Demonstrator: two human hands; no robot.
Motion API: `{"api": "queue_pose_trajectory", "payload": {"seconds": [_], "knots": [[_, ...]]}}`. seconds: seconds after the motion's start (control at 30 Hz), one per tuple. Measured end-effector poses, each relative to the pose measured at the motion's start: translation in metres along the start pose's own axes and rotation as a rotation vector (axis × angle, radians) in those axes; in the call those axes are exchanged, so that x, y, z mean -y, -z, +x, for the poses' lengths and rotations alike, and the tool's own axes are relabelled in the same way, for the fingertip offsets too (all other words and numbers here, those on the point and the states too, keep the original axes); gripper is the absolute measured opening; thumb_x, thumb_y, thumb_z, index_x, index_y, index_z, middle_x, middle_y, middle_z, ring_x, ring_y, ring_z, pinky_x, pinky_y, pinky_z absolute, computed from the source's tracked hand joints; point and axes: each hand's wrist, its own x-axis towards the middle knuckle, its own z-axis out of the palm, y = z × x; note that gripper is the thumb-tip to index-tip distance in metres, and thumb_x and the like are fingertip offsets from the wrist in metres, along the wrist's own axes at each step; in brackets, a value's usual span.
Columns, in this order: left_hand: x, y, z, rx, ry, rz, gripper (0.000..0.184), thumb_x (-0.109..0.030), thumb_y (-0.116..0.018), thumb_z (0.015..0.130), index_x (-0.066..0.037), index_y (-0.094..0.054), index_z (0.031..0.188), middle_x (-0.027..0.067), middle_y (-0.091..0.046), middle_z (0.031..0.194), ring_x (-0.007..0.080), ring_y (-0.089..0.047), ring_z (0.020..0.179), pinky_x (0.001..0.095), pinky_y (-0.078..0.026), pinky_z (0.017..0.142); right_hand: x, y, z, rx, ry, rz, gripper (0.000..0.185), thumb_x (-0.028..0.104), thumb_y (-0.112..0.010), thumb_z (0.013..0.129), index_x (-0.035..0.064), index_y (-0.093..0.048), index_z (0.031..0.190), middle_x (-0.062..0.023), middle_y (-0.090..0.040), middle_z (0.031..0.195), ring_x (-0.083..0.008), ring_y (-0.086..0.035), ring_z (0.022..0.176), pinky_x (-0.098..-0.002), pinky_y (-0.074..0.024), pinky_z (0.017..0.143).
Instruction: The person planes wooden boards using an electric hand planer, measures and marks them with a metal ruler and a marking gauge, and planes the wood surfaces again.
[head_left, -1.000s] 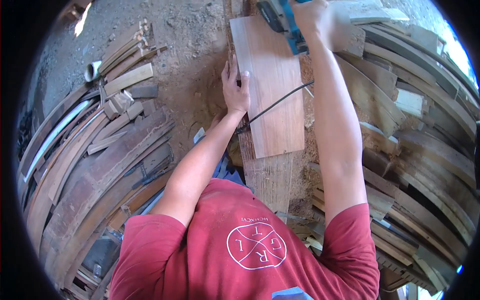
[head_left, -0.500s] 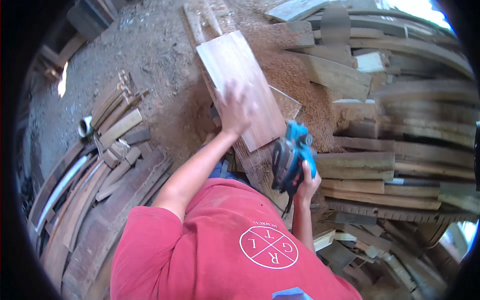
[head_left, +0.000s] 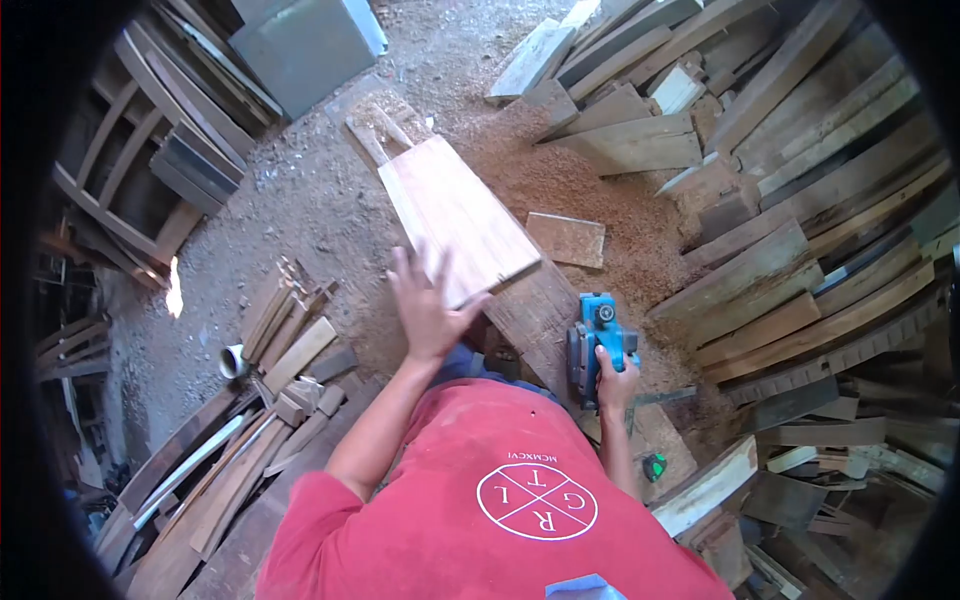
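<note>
A pale planed board (head_left: 460,215) lies on a long, rough wooden bench plank (head_left: 545,315). At the board's near left edge is my left hand (head_left: 430,310), fingers spread; whether its thumb side touches the wood I cannot tell. My right hand (head_left: 617,380) grips the handle of a blue electric planer (head_left: 598,318), which is at the right edge of the plank, nearer my body than the board. The planer's underside is hidden.
Wood shavings (head_left: 640,225) cover the ground right of the bench, around a small board piece (head_left: 567,240). Stacked timber (head_left: 760,270) fills the right side. Offcuts (head_left: 300,355) and a white pipe (head_left: 233,362) lie left. A green-and-black tape measure (head_left: 654,466) rests near my right forearm.
My left hand has come off the board's middle to its near left edge. The planer has moved toward me, away from the board's end, and turned more upright. The camera view has rotated.
</note>
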Motion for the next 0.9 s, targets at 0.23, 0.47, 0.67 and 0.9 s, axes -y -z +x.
{"api": "queue_pose_trajectory", "payload": {"seconds": [0.23, 0.47, 0.67, 0.9], "knots": [[0.035, 0.079, 0.054, -0.185, 0.646, -0.803, 0.094, -0.050, -0.089, 0.087, -0.004, -0.047, 0.158, 0.0144, -0.069, 0.129, 0.0264, -0.070, 0.114, 0.0350, -0.058, 0.091, 0.030, -0.029, 0.004, 0.090, 0.154, -0.155, 0.053, 0.055, -0.080, 0.086, 0.0027, -0.076, 0.085, -0.0197, -0.071, 0.073, -0.0366, -0.070, 0.068, -0.0484, -0.0521, 0.067], [0.033, 0.084, 0.079, -0.245, 0.745, -0.932, 0.075, -0.052, -0.081, 0.094, -0.016, -0.052, 0.153, 0.0081, -0.069, 0.127, 0.0224, -0.072, 0.104, 0.0387, -0.060, 0.083, 0.035, -0.045, -0.003, 0.130, 0.170, -0.236, 0.060, 0.060, -0.078, 0.086, 0.0013, -0.079, 0.094, -0.0238, -0.075, 0.083, -0.0405, -0.074, 0.079, -0.0503, -0.0549, 0.074], [0.031, 0.084, 0.076, -0.231, 0.777, -0.948, 0.079, -0.053, -0.080, 0.094, -0.017, -0.048, 0.156, 0.0083, -0.069, 0.128, 0.0255, -0.072, 0.106, 0.0428, -0.062, 0.082, 0.039, -0.046, -0.008, 0.076, 0.195, -0.289, 0.055, 0.059, -0.076, 0.087, 0.0037, -0.076, 0.091, -0.0243, -0.075, 0.086, -0.0453, -0.073, 0.084, -0.0544, -0.0554, 0.073], [-0.006, 0.069, 0.072, -0.210, 1.056, -1.465, 0.087, -0.066, -0.080, 0.087, -0.011, -0.050, 0.147, 0.0122, -0.054, 0.141, 0.0315, -0.060, 0.123, 0.0596, -0.060, 0.092, 0.031, -0.046, -0.002, 0.104, 0.231, -0.258, 0.056, 0.059, -0.076, 0.088, 0.0026, -0.076, 0.093, -0.0256, -0.075, 0.087, -0.0460, -0.073, 0.085, -0.0543, -0.0550, 0.073]]}}
